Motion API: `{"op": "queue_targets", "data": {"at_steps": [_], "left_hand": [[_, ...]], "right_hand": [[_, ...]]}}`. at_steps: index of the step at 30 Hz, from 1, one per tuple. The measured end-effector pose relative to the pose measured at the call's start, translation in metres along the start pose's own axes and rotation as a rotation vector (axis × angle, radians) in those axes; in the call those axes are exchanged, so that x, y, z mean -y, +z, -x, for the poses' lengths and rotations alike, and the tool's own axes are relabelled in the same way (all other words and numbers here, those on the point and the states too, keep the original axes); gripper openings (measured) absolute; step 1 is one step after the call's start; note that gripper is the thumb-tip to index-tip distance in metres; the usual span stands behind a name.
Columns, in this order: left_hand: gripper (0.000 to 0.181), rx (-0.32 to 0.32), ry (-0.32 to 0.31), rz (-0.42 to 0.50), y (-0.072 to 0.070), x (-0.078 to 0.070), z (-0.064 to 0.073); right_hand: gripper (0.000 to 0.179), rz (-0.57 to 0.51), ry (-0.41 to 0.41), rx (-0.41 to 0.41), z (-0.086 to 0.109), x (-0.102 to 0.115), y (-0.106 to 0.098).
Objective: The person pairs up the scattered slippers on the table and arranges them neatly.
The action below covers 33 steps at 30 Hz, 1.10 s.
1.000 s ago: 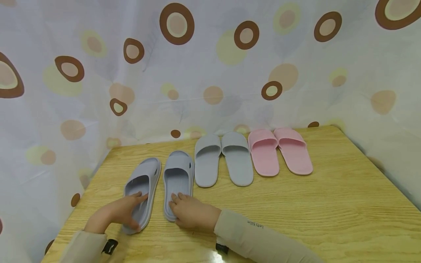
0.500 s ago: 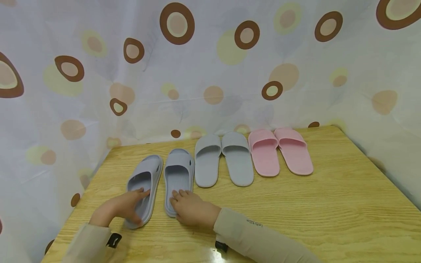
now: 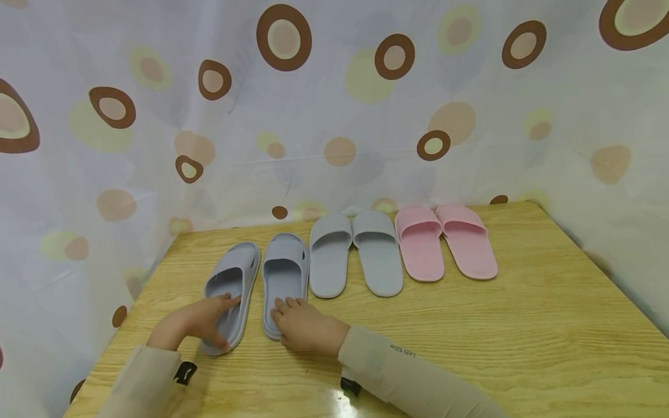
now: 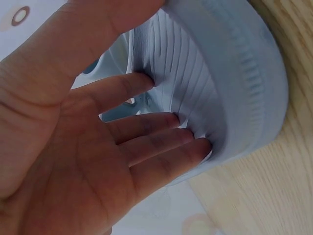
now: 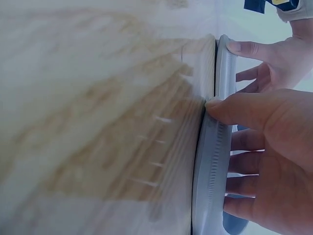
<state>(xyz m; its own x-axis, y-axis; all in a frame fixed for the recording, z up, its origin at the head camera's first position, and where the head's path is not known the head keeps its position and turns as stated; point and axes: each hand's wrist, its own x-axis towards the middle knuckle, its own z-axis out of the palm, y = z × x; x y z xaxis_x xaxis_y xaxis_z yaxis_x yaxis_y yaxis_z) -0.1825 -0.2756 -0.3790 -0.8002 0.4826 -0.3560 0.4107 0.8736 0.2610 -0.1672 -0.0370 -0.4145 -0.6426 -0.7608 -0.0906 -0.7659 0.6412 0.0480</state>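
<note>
Two bluish-grey slide slippers lie side by side, toes toward the back. My left hand point(image 3: 194, 323) rests on the left slipper point(image 3: 233, 259), its thumb at the heel end. In the left wrist view, the straight, spread fingers touch the ribbed insole of that slipper point(image 4: 244, 83). My right hand point(image 3: 309, 331) is on the other bluish slipper point(image 3: 286, 249). Seen from the right wrist, its thumb presses the heel edge of this slipper point(image 5: 211, 161), with the fingers extended over the insole. Fingers partly hide both insoles.
To the right stand a pair of light grey slippers point(image 3: 378, 264) and a pair of pink slippers point(image 3: 420, 255), toes toward the back. All sit on a wood-grain table point(image 3: 496, 337), with a patterned curtain point(image 3: 313, 110) behind.
Both bluish slippers have slid a little toward the back of the table, the left one also slightly right, with my hands staying on them. The grey and pink pairs have not moved.
</note>
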Motion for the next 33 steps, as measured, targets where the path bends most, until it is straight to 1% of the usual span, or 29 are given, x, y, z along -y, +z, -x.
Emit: {"op": "queue_targets", "data": {"at_steps": [5, 9, 12, 15, 19, 20, 23, 26, 27, 30, 33], "left_hand": [[0.093, 0.0, -0.001, -0.007, -0.004, -0.004, -0.002], [0.092, -0.006, 0.008, -0.02, -0.006, -0.003, -0.004], [0.091, -0.008, 0.003, -0.035, -0.007, -0.001, -0.007], [0.093, -0.005, -0.002, -0.018, -0.007, 0.0, -0.01], [0.096, 0.007, 0.002, 0.001, -0.008, 0.005, -0.013], [0.096, 0.004, 0.016, -0.018, -0.007, 0.008, -0.015], [0.098, 0.016, 0.027, -0.038, -0.009, 0.01, -0.018], [0.097, 0.022, 0.013, -0.032, -0.012, 0.008, -0.02], [0.097, 0.031, -0.008, -0.012, -0.014, 0.005, -0.02], [0.095, 0.034, -0.036, -0.019, -0.015, 0.002, -0.022], [0.094, 0.034, -0.048, -0.036, -0.015, 0.001, -0.024]], "right_hand": [[0.055, -0.01, -0.002, 0.007, -0.002, -0.003, -0.001], [0.055, -0.008, -0.001, 0.021, -0.005, -0.005, -0.002], [0.055, -0.011, 0.003, 0.037, -0.006, -0.006, -0.003], [0.055, -0.013, 0.005, 0.037, -0.007, -0.006, -0.004], [0.054, -0.043, 0.007, 0.039, -0.006, -0.007, -0.006], [0.054, -0.057, 0.01, 0.042, -0.006, -0.008, -0.006], [0.053, -0.101, 0.017, 0.044, -0.006, -0.009, -0.006], [0.053, -0.129, 0.024, 0.04, -0.007, -0.011, -0.005], [0.053, -0.133, 0.024, 0.038, -0.007, -0.011, -0.005], [0.053, -0.138, 0.023, 0.039, -0.008, -0.012, -0.006], [0.053, -0.137, 0.023, 0.042, -0.009, -0.013, -0.006]]}}
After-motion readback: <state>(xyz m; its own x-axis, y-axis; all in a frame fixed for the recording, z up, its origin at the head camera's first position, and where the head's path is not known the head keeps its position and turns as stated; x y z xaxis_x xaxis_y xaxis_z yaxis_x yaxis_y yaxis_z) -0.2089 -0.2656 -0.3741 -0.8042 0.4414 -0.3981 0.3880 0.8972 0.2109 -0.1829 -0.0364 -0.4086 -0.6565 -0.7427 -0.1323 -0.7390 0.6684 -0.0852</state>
